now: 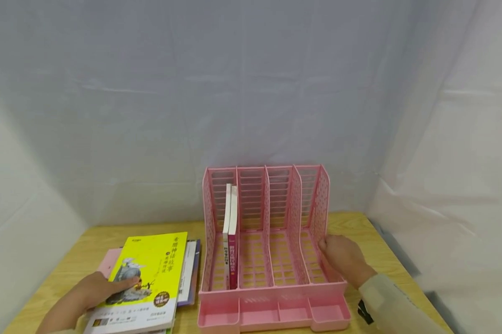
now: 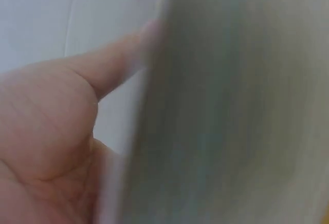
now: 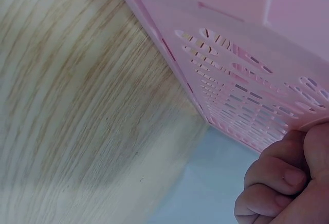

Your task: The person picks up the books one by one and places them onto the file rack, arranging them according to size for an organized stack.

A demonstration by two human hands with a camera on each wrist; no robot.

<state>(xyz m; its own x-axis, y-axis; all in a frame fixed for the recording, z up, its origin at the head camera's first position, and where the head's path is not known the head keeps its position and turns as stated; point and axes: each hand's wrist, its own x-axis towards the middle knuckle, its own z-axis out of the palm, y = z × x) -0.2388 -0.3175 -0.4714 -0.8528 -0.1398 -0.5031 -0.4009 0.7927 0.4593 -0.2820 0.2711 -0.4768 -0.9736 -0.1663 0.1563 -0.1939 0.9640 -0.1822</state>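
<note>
My left hand (image 1: 93, 291) grips the yellow book (image 1: 152, 264) by its left edge, thumb (image 1: 127, 284) on the cover, the other fingers mostly out of sight. The book is left of the rack (image 1: 273, 294), over other books (image 1: 187, 278); I can't tell whether it touches them. My right hand (image 1: 344, 255) pinches the rack's right wall, fingers curled. Two books (image 1: 232, 246) stand in its leftmost slot.

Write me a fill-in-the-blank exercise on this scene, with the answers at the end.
The left hand holds a book whose front cover is mainly ____.
The right hand grips the side of a rack coloured ____.
The number of upright books in the rack is ____.
In the head view, their compartment is the one farthest to the ____.

Missing words: yellow; pink; two; left.
</note>
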